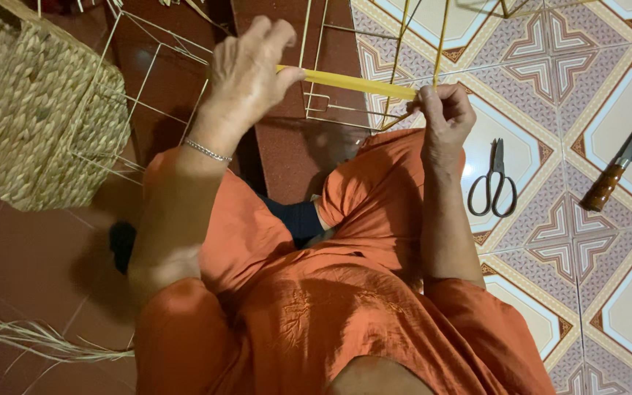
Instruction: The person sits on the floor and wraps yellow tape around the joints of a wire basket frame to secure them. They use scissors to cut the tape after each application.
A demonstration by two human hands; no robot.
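I sit on the floor in orange clothes with a thin wire frame [316, 102] in front of my knees. A flat yellow strip [352, 84] is stretched between my hands. My left hand [246, 66], with a silver bracelet on the wrist, pinches the strip's left end. My right hand [444, 110] grips the strip's right end against a corner of the wire frame, where several yellow rods [440, 36] rise.
A woven straw basket [31, 117] stands at the upper left. Black scissors [493, 183] and a knife with a wooden handle [623, 157] lie on the patterned tiles to the right. Loose straw strands [31, 340] lie at the lower left.
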